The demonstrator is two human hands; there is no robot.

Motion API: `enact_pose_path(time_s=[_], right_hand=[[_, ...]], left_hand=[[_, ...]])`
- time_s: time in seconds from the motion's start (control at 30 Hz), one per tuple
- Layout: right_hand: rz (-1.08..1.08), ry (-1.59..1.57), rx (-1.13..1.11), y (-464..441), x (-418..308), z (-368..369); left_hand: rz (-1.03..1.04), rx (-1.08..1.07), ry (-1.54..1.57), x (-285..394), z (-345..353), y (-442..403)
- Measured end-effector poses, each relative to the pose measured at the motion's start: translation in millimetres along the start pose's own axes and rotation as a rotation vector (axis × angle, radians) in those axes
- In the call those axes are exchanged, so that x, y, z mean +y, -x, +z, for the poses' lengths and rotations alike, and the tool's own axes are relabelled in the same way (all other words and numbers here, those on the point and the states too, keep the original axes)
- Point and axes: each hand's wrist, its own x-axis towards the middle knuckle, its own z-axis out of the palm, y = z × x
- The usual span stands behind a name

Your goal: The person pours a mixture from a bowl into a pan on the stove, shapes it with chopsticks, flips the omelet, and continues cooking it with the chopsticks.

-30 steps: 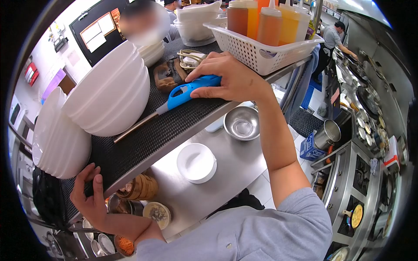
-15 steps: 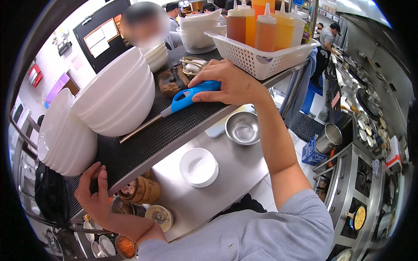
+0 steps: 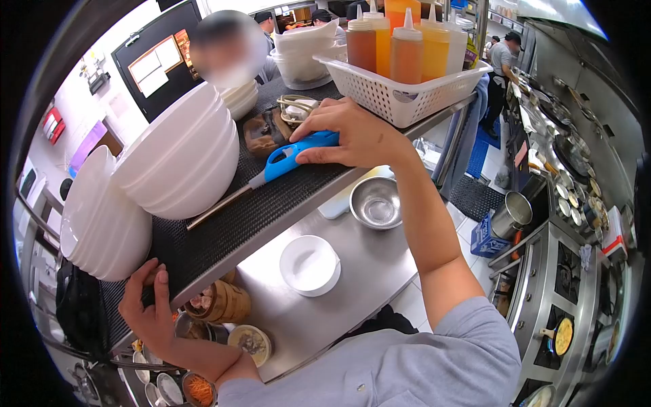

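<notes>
My right hand [image 3: 356, 136] is closed round the blue handle of a long-necked lighter [image 3: 278, 163]. Its metal tube points left, close above or on the black textured mat of the shelf [image 3: 224, 234]. At the lower left, my left hand [image 3: 150, 305] grips the shelf's front edge with bent fingers. Stacks of white bowls [image 3: 183, 156] stand beside the lighter's tip and above my left hand. Just behind the lighter lie a brown block-like item [image 3: 263, 136] and a white item with a coiled cord [image 3: 296, 107].
A white basket [image 3: 407, 102] of squeeze bottles stands right of my right hand. On the steel counter below are a metal bowl [image 3: 375, 203], white plates [image 3: 308, 264] and a bamboo steamer [image 3: 222, 304]. One person faces me across the shelf; another works by the stoves [image 3: 566, 271].
The view has shifted slightly, so the bowls and basket sit a little lower. Both hands keep their holds on the lighter and the shelf edge.
</notes>
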Motion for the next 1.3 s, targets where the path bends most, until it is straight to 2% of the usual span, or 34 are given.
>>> enact_pose_path(time_s=[0.47,0.9,1.13,1.2,1.3], right_hand=[[-0.059,-0.006,-0.001,-1.3,6.2,1.4],[0.016,-0.001,-0.020,0.0,2.7,-1.3],[0.050,-0.133,-0.055,0.0,5.6,0.5],[-0.013,0.003,-0.015,-0.1,4.2,-0.7],[-0.012,-0.002,-0.016,-0.1,4.9,0.0]], left_hand=[[0.009,0.008,0.019,2.3,0.3,0.0],[-0.050,0.001,-0.009,5.0,-1.3,-0.8],[-0.026,0.015,0.017,3.2,0.5,-0.6],[-0.021,0.018,0.010,3.3,0.9,-0.6],[-0.021,0.022,-0.002,4.6,1.3,-0.7]])
